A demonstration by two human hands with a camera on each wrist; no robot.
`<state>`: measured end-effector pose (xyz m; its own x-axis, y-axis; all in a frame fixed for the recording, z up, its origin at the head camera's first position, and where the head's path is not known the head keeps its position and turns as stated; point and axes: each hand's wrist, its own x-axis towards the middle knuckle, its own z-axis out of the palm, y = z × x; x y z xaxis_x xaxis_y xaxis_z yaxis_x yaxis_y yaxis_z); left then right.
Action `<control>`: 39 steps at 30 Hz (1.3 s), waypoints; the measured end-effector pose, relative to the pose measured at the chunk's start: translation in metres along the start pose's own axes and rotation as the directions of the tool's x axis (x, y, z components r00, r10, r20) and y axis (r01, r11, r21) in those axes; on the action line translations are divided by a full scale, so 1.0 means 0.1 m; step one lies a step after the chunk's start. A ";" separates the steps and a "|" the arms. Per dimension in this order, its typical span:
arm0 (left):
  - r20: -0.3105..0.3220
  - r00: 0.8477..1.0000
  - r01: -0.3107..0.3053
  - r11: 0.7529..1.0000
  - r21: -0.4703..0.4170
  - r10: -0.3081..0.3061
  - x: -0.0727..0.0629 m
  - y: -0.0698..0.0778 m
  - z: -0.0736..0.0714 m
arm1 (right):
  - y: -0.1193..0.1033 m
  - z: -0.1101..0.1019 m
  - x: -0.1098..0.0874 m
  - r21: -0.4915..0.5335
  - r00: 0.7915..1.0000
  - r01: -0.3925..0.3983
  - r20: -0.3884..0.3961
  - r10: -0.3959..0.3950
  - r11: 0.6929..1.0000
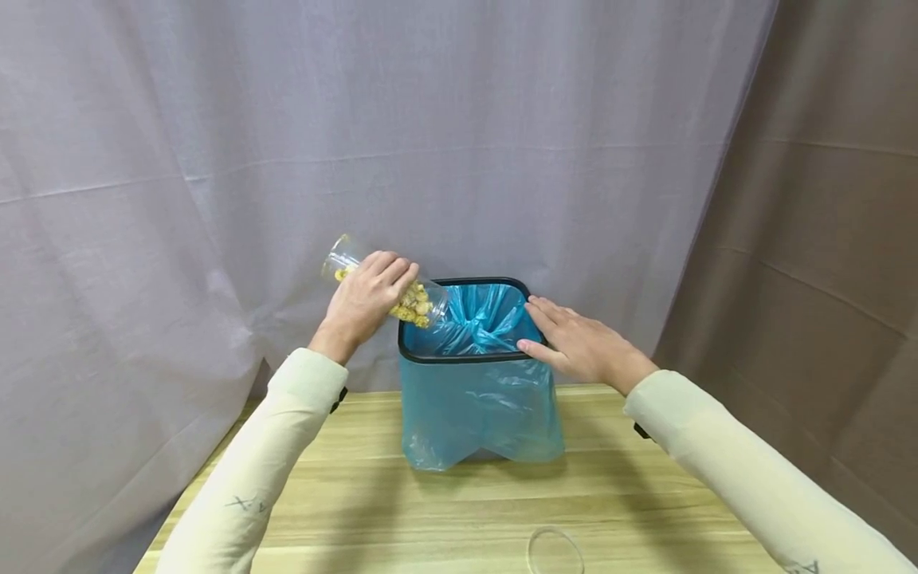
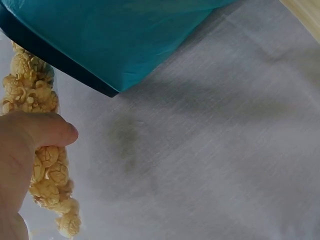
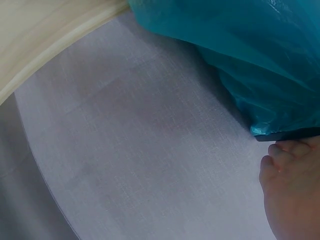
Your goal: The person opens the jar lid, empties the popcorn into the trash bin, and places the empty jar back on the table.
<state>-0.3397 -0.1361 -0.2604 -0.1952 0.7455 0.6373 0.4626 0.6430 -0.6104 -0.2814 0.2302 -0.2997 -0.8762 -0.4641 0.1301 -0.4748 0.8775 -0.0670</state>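
My left hand [image 1: 374, 296] grips a clear plastic jar [image 1: 343, 253] with yellow popcorn [image 1: 414, 306] in it. The jar is tilted, its lower end over the left rim of a bin [image 1: 469, 359] lined with a blue plastic bag [image 1: 480, 406]. In the left wrist view, the thumb lies across the popcorn [image 2: 47, 175] beside the bin's dark rim [image 2: 60, 60]. Extended fingers of my right hand [image 1: 581, 343] touch the bin's right rim. The right wrist view has that hand [image 3: 292, 180] at the rim, its fingertips partly out of sight.
The bin stands at the far side of a wooden table [image 1: 459, 510]. Near the front edge lies a clear round ring-like piece [image 1: 532, 550], perhaps a lid. Grey curtains [image 1: 459, 119] hang behind, and a darker one [image 1: 810, 239] hangs on the right.
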 end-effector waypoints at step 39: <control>0.041 0.986 -0.169 0.969 0.178 0.164 0.40 -0.16 -0.40 | -0.03 0.05 0.04 0.006 1.000 0.018 -0.013 -0.018 1.000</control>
<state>-0.3203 -0.1231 -0.2064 -0.1518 0.8476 0.5085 0.3270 0.5286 -0.7834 -0.2843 0.2250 -0.3036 -0.8663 -0.4784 0.1436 -0.4911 0.8682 -0.0705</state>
